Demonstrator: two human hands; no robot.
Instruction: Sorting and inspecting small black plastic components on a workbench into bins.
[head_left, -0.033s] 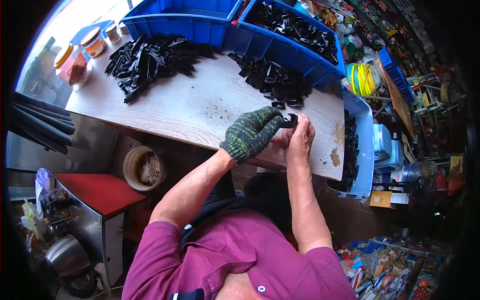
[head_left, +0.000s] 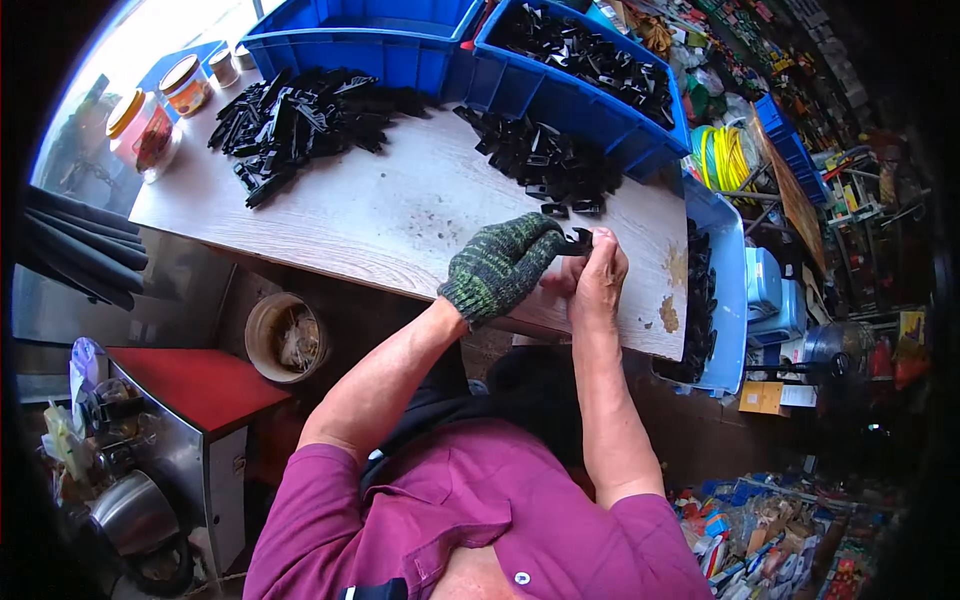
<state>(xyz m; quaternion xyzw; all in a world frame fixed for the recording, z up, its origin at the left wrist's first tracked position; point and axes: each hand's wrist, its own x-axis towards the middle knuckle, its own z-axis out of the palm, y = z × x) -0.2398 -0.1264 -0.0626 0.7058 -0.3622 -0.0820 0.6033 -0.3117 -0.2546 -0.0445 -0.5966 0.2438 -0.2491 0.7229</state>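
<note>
Both my hands meet over the table's front edge, around one small black plastic part. My left hand, in a dark green knitted glove, is closed on its left end. My bare right hand pinches the other end between thumb and fingers. Just beyond my hands lies a heap of short black plastic pieces, a few of them loose at its near end. Farther left on the table is a pile of long, thin black plastic parts. My fingers hide much of the held part.
Two blue crates stand at the back; the right crate holds black pieces, the left crate is beside it. Jars line the left corner. A light blue bin flanks the table's right side. A bucket and red-topped cabinet sit lower left.
</note>
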